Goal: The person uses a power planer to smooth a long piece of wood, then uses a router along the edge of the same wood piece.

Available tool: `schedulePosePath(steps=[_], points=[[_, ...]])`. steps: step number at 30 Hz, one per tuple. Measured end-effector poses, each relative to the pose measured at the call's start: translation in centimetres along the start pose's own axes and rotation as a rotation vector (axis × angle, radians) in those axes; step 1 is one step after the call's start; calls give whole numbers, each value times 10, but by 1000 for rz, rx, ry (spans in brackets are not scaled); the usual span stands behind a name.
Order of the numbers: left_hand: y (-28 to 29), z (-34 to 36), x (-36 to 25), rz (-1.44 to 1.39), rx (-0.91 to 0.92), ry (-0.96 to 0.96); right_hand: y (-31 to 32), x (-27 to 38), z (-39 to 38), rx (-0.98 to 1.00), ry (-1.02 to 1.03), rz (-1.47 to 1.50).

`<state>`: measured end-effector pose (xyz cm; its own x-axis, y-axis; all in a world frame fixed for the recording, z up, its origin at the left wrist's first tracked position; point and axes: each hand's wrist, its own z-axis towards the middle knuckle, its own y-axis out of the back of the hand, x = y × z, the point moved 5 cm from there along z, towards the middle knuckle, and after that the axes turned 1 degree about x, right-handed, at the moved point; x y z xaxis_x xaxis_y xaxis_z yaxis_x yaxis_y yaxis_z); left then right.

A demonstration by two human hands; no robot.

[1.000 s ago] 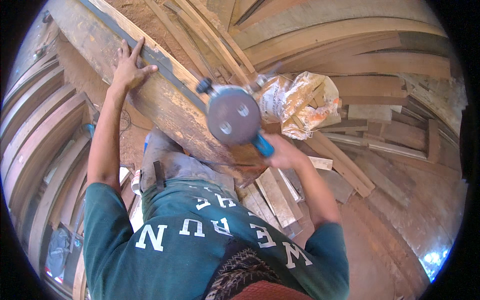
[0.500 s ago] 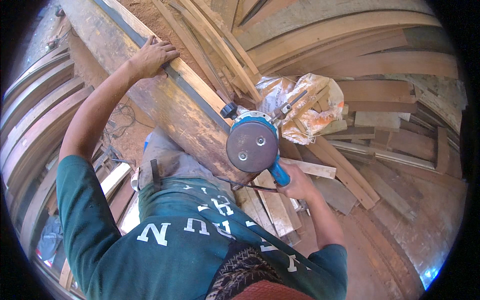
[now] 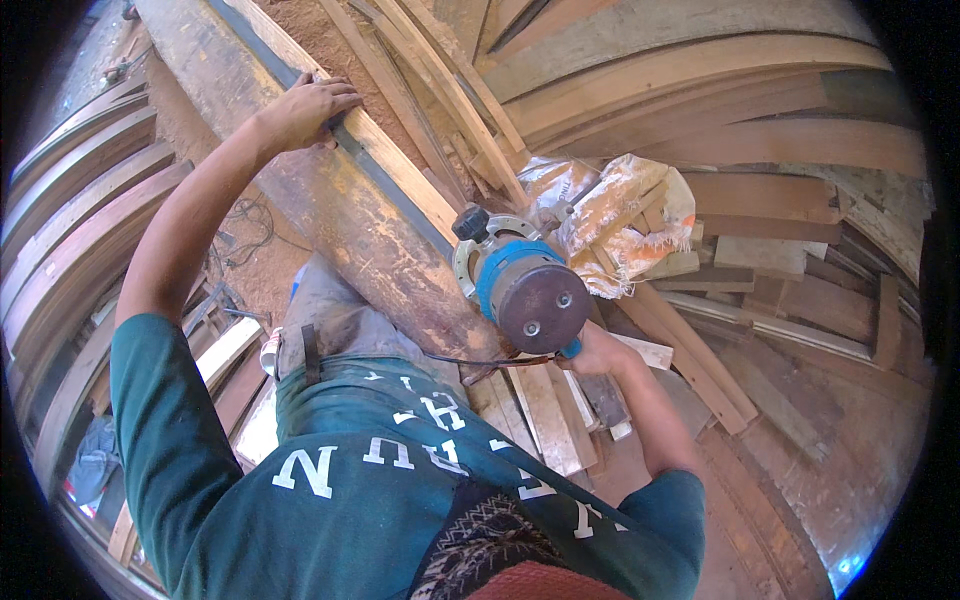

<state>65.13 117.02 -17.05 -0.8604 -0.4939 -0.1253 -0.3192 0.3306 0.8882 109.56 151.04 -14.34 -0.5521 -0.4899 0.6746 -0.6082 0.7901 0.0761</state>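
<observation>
Between the left fingers [image 3: 340,98] at upper left and the router [image 3: 535,295] at centre, open room is running along the pale wood strip [image 3: 398,170] and the worktop [image 3: 365,240]. The router is overhanging the worktop's lower-right end, a sack [image 3: 640,220] is crowding the router's upper right, and a cable [image 3: 485,361] is crossing below. Long boards [image 3: 90,240] are filling the left edge.
</observation>
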Motion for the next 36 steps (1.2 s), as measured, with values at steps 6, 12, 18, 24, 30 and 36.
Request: schedulePosePath(steps=[6,12,18,24,30,36], points=[[-3,0,1,14,9,32,4,21,17,57,-2,-39],[-4,-2,0,51,-21,26,15,63,41,97,50,-65],[-3,-6,2,-28,-6,51,24,98,63,24,49,4],[-3,-16,13,-96,-135,23,31,123,88,78,30,52],[-58,-59,180,-284,-438,735,30,132,111,52,47,47],[-66,-56,182,-289,-344,737,37,157,127,36,-9,7]])
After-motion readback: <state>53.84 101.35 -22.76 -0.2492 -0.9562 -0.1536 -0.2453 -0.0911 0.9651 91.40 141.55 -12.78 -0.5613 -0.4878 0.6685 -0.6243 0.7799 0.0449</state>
